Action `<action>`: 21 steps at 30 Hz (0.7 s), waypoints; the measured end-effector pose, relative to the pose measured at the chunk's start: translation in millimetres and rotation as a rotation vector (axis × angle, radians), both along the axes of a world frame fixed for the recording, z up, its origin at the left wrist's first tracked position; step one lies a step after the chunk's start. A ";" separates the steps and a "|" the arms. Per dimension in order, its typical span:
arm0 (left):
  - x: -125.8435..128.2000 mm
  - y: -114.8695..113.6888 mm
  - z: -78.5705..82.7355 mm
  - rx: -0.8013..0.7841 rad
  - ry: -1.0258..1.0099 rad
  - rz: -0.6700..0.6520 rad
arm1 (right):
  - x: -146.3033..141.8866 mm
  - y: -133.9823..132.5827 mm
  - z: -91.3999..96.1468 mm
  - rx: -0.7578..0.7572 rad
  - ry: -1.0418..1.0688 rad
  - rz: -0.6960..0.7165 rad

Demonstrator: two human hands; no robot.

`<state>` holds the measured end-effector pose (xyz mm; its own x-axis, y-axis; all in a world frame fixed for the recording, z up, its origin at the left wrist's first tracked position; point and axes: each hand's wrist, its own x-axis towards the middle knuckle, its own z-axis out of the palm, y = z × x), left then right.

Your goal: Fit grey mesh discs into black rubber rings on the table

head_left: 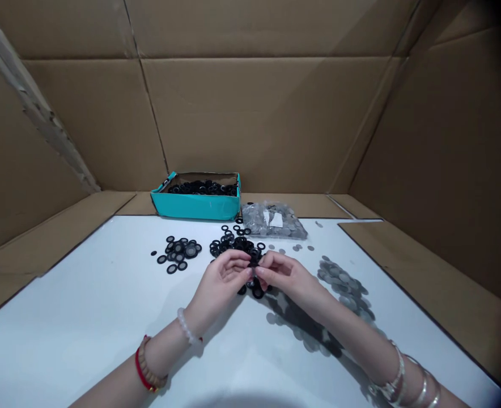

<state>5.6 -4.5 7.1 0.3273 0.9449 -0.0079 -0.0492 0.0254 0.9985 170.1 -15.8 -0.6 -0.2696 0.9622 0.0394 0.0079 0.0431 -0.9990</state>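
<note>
My left hand (pixel 229 272) and my right hand (pixel 284 273) meet above the middle of the white table. Between their fingertips is a small black ring with a grey disc (pixel 253 271), pinched from both sides and partly hidden by the fingers. Below and behind the hands spreads a pile of loose black rings (pixel 237 245). Left of it lies a group of black rings with grey discs in them (pixel 182 249). Many loose grey discs (pixel 339 277) are scattered to the right, some beneath my right forearm.
A turquoise box (pixel 197 207) full of black rings stands at the table's back edge. Beside it rests a clear plastic bag (pixel 271 221) of grey discs with a white label. Cardboard walls (pixel 250 113) enclose the white table (pixel 106 317) at the back and sides.
</note>
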 end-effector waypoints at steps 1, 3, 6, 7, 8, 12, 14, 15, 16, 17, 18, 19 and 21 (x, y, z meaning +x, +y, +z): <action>0.3 -0.4 -1.1 0.041 0.013 -0.002 | -0.3 -0.3 -1.3 0.029 -0.007 -0.001; 0.7 -1.3 -3.1 0.100 0.028 -0.007 | -1.3 -0.4 -3.0 0.081 -0.025 -0.022; 2.3 -3.0 -5.2 0.084 0.009 0.043 | -3.3 -0.1 -3.7 0.113 -0.077 -0.045; 3.2 -3.5 -5.8 0.062 -0.007 0.073 | -4.0 -0.2 -3.8 0.115 -0.096 -0.043; 4.3 -4.0 -6.5 0.041 -0.022 0.105 | -4.7 -0.4 -4.1 0.116 -0.113 -0.039; 8.4 -5.8 -9.3 -0.007 -0.053 0.180 | -7.2 -2.6 -6.9 0.118 -0.152 -0.030; 9.0 -5.9 -9.6 -0.008 -0.057 0.183 | -8.6 -4.1 -8.2 0.128 -0.154 -0.041; 8.8 -5.7 -9.3 -0.007 -0.060 0.170 | -9.1 -4.8 -8.5 0.137 -0.152 -0.045; 8.3 -5.2 -8.6 -0.008 -0.062 0.148 | -9.5 -5.3 -8.5 0.147 -0.153 -0.050; 7.4 -4.6 -7.7 -0.014 -0.063 0.116 | -9.5 -5.7 -8.4 0.157 -0.155 -0.055; 6.3 -3.7 -6.9 -0.023 -0.062 0.081 | -9.2 -5.8 -8.3 0.165 -0.159 -0.060; 5.2 -2.9 -6.1 -0.033 -0.062 0.050 | -8.6 -5.6 -8.2 0.171 -0.164 -0.065; 3.5 -1.3 -5.7 -0.048 -0.066 0.015 | -6.7 -4.8 -8.9 0.183 -0.174 -0.072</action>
<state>9.2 -5.8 1.5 0.3145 0.9487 -0.0323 -0.1158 0.0721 0.9907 163.4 -20.6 -9.4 -0.2183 0.9604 0.1732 0.1883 0.2156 -0.9582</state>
